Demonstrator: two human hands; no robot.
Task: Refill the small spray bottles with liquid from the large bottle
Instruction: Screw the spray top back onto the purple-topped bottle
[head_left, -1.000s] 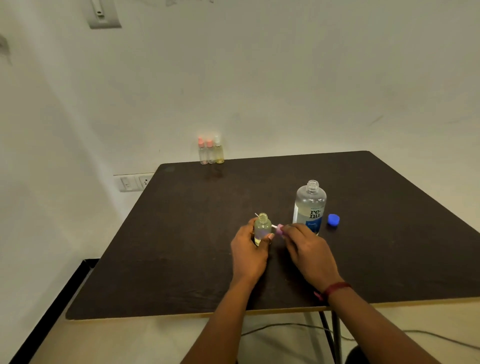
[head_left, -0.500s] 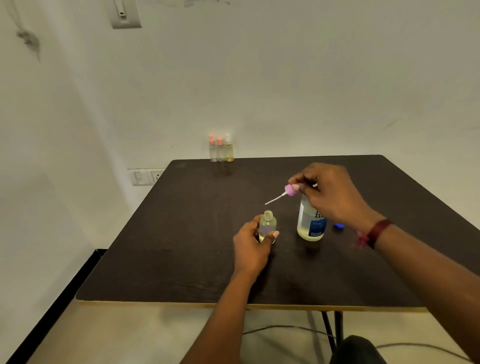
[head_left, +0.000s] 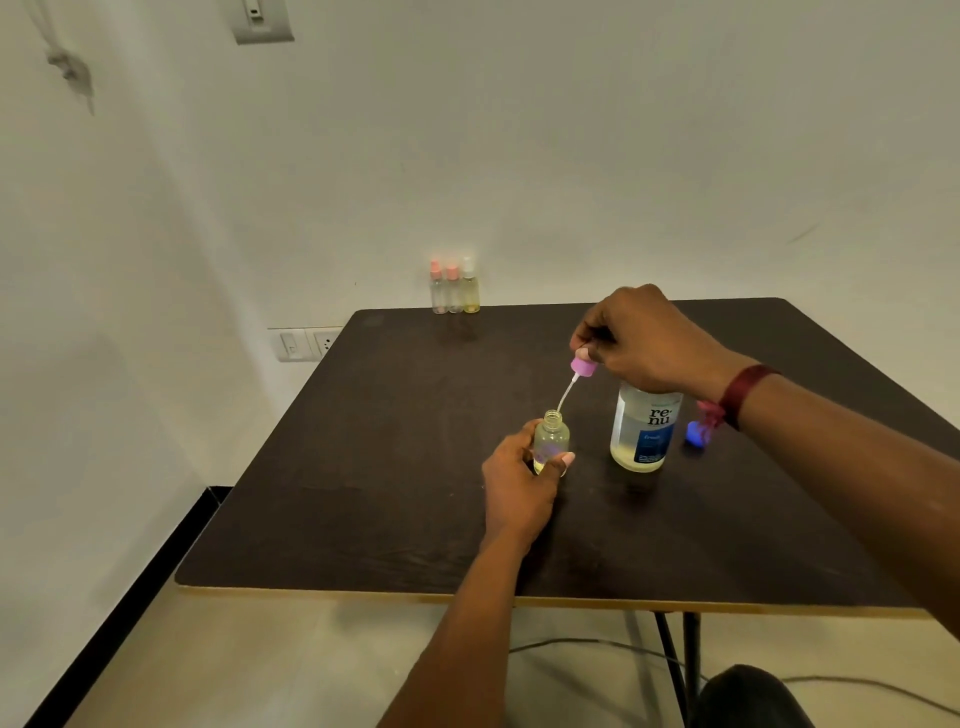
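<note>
A small clear spray bottle (head_left: 552, 439) stands uncapped on the dark table (head_left: 395, 467), with a little yellowish liquid at its bottom. My left hand (head_left: 514, 480) grips it from the left. My right hand (head_left: 641, 340) pinches the pink spray cap (head_left: 583, 365) above and to the right of the bottle. The cap's thin tube (head_left: 566, 394) slants down toward the bottle's mouth, its tip just above it. The large "renu" bottle (head_left: 645, 428) stands open to the right, its neck hidden behind my right hand.
A blue cap (head_left: 694, 432) lies right of the large bottle. Three small capped spray bottles (head_left: 454, 287) stand at the table's far edge against the wall. Wall sockets (head_left: 304, 343) sit at left. The table's light front edge (head_left: 363, 592) is near me.
My right hand lifted the pink spray cap from beside the small bottle, raised it high, then turned its tube downward toward the bottle's mouth. My left hand kept holding the bottle.
</note>
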